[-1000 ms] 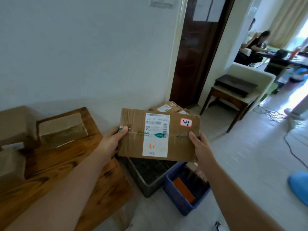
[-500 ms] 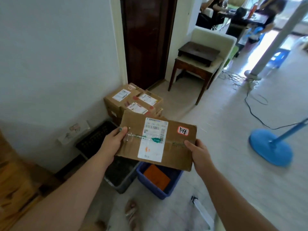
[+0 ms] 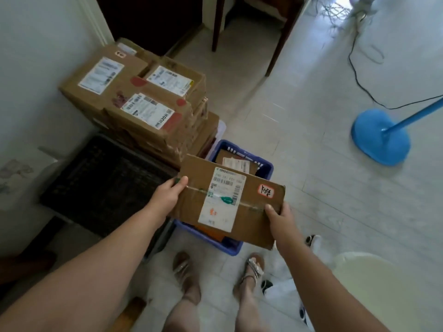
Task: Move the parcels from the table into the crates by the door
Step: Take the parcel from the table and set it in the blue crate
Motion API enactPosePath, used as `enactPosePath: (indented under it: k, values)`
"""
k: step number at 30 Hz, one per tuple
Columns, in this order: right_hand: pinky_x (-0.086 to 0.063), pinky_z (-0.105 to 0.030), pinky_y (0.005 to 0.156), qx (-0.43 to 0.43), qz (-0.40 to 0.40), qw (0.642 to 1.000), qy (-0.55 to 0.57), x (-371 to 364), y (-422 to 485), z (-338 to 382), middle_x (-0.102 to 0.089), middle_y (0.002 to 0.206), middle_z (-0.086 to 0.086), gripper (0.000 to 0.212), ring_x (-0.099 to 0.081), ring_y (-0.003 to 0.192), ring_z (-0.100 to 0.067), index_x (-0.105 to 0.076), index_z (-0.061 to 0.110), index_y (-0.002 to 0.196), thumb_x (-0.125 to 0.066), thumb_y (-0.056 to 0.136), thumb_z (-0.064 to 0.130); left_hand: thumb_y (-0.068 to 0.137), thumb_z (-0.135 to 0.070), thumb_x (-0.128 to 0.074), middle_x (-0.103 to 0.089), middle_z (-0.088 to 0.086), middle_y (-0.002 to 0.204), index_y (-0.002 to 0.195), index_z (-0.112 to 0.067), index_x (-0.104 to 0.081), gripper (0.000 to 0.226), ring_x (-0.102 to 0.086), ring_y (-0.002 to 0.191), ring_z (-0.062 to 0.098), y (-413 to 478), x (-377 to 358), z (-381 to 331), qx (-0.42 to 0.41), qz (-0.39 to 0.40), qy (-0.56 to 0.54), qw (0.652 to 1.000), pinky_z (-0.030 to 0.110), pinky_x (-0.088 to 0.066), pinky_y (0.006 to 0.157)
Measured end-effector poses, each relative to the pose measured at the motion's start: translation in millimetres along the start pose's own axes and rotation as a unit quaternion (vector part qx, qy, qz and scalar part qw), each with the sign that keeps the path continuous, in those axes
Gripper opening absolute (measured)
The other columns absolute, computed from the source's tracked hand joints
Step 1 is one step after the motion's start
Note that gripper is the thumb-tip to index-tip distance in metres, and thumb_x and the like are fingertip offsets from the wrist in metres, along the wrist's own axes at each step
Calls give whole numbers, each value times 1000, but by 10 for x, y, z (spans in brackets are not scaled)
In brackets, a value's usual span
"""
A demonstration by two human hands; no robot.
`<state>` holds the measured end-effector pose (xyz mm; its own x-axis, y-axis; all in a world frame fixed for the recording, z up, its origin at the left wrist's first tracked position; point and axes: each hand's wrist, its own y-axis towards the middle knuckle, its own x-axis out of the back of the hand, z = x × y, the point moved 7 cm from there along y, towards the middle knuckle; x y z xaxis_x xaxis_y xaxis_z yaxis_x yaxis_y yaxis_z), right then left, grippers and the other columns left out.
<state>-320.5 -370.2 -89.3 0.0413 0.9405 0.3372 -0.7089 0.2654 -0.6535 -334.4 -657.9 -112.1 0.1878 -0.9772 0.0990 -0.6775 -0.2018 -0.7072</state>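
While our left hand and right hand grip the parcel over the blue crate at frame centre, we fear it lodging crosswise on the rim.

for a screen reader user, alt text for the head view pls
The left hand and right hand hold a labelled flat cardboard parcel over a blue crate holding other parcels. A dark crate and stacked cardboard boxes sit alongside.

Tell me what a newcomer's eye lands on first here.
First, the flat cardboard parcel at centre, gripped by the left hand and right hand over the blue crate. Next, the stack of labelled boxes upper left, beyond the black crate, and the bright blue stand base on the floor at right.
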Motion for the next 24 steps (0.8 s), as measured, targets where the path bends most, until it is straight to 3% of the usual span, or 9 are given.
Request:
enactPosePath:
  k: [3, 9, 13, 19, 24]
  values:
    - [-43, -51, 99, -27, -15, 999, -19, -73, 428, -396, -58, 119, -4, 30, -55, 108, -25, -44, 22, 127, -49, 97, 24, 91, -43, -54, -66, -7, 89, 106, -26, -61, 24, -63, 77, 9, 478, -183, 373, 7, 1, 19, 1000, 18, -49, 50]
    - [-46, -48, 95, -69, -34, 997, -31, -222, 1027, -984, -57, 110, -2, 22, -56, 102, -24, -45, 23, 115, -53, 95, 25, 89, -40, -60, -69, -1, 89, 99, -24, -67, 21, -65, 85, 18, 1194, -394, 935, 1, -13, 49, 999, 31, -52, 74]
    - [-46, -47, 97, -81, -46, 995, -19, -317, 1338, -1338, -58, 115, -3, 34, -56, 107, -23, -46, 19, 126, -55, 94, 22, 89, -40, -60, -68, -2, 88, 88, -29, -66, 13, -64, 81, 15, 1598, -542, 1286, 7, -18, 55, 998, 29, -51, 70]
    - [-48, -41, 92, -122, -6, 993, 6, -538, 1596, -1689, -57, 108, 0, 35, -57, 101, -20, -43, 20, 125, -58, 93, 18, 93, -35, -55, -64, -1, 85, 99, -22, -65, 17, -60, 77, 14, 1897, -519, 1559, 15, -48, 110, 993, 25, -46, 61]
    - [-48, -37, 84, -151, 17, 988, -3, -756, 1771, -1942, -57, 108, 2, 35, -57, 97, -17, -40, 23, 122, -59, 93, 19, 94, -37, -52, -62, 0, 90, 107, -20, -64, 24, -55, 84, 20, 2086, -441, 1715, 17, -105, 218, 970, 31, -43, 74]
